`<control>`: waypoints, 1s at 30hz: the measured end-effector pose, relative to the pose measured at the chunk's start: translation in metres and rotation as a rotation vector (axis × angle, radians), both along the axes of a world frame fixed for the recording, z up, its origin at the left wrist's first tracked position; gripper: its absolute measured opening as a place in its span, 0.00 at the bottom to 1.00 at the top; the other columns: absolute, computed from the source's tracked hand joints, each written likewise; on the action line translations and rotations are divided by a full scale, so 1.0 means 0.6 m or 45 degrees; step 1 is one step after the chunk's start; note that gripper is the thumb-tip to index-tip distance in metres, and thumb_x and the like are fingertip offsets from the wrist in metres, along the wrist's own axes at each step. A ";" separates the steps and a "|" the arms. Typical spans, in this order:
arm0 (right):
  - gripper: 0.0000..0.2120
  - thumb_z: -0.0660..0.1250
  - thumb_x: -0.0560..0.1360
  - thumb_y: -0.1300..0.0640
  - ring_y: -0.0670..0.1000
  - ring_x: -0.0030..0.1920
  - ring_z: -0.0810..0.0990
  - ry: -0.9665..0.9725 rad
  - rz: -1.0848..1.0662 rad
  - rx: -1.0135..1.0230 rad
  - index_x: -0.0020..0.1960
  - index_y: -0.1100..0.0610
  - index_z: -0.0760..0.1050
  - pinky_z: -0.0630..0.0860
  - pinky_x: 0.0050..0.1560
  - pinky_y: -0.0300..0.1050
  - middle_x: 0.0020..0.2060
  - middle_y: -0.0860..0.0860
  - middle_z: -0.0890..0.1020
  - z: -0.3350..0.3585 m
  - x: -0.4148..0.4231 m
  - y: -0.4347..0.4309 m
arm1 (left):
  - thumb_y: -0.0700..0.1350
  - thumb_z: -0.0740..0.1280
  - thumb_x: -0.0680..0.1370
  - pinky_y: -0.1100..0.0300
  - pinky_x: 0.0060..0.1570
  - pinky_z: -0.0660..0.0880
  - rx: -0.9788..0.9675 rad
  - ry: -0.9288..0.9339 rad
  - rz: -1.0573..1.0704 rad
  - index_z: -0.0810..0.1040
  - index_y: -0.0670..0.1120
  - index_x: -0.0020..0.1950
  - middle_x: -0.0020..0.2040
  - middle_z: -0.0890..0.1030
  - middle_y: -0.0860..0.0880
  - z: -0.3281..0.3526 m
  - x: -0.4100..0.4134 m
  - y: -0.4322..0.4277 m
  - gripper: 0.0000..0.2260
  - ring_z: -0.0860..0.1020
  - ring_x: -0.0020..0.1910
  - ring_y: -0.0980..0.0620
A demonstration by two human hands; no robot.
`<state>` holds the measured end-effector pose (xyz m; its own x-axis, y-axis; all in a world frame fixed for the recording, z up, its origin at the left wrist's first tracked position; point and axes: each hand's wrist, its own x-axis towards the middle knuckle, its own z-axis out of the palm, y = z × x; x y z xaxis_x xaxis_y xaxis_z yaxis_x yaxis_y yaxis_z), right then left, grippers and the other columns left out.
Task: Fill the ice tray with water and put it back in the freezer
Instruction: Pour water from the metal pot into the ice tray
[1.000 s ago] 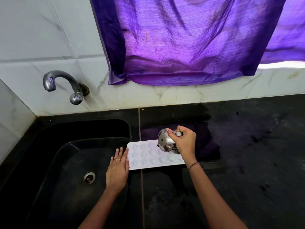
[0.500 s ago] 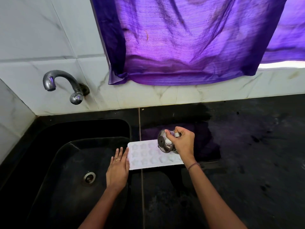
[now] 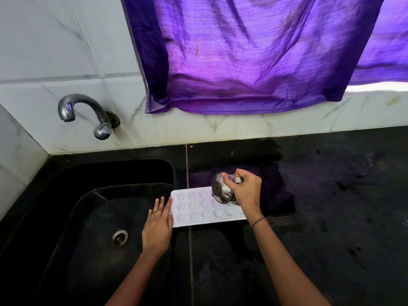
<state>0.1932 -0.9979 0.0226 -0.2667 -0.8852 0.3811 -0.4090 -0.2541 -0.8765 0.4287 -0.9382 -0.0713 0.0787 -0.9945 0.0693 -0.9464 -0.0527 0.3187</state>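
Note:
A white ice tray (image 3: 198, 209) with flower-shaped cells lies flat on the black counter, just right of the sink. My right hand (image 3: 246, 192) grips a small steel cup (image 3: 220, 191) and holds it tipped far over above the tray's back right cells, its base facing me. My left hand (image 3: 159, 224) lies flat with straight fingers against the tray's left edge, over the sink rim. Whether water is flowing from the cup is hidden.
A black sink (image 3: 88, 217) with a steel drain (image 3: 119, 236) fills the left. A chrome tap (image 3: 88, 111) juts from the white tiled wall. A purple curtain (image 3: 254, 54) hangs above. The black counter (image 3: 331, 217) stretches to the right.
The cup has shifted slightly left and tipped a little further over the tray. My left hand has stayed in place.

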 end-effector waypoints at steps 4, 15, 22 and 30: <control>0.28 0.75 0.67 0.61 0.52 0.26 0.73 -0.048 -0.012 0.024 0.25 0.50 0.57 0.67 0.29 0.40 0.19 0.46 0.63 0.000 0.000 0.001 | 0.56 0.33 0.74 0.58 0.73 0.48 -0.005 0.002 0.003 0.55 0.49 0.76 0.77 0.57 0.48 -0.001 0.000 0.000 0.33 0.49 0.76 0.54; 0.27 0.74 0.69 0.62 0.42 0.22 0.62 -0.109 -0.070 0.033 0.25 0.53 0.56 0.60 0.25 0.30 0.21 0.46 0.60 0.013 0.014 0.008 | 0.56 0.34 0.74 0.57 0.73 0.48 -0.008 0.018 0.008 0.56 0.49 0.76 0.77 0.57 0.47 -0.004 0.001 -0.001 0.33 0.49 0.76 0.54; 0.27 0.75 0.68 0.63 0.39 0.28 0.77 -0.099 0.053 -0.022 0.25 0.52 0.57 0.66 0.29 0.29 0.18 0.45 0.63 0.017 0.039 -0.002 | 0.56 0.33 0.74 0.59 0.73 0.46 -0.008 -0.008 0.009 0.54 0.51 0.76 0.77 0.56 0.48 -0.003 0.002 0.000 0.32 0.46 0.75 0.57; 0.25 0.75 0.68 0.59 0.45 0.26 0.60 0.062 0.119 -0.085 0.26 0.56 0.59 0.66 0.27 0.48 0.22 0.44 0.59 0.024 0.053 -0.005 | 0.56 0.32 0.74 0.61 0.72 0.44 -0.003 -0.023 0.002 0.53 0.51 0.76 0.77 0.54 0.49 0.000 0.001 0.001 0.32 0.43 0.73 0.59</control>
<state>0.2250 -1.0011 0.0372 -0.1639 -0.8776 0.4505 -0.4227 -0.3501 -0.8359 0.4294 -0.9376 -0.0714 0.0792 -0.9941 0.0735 -0.9520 -0.0536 0.3015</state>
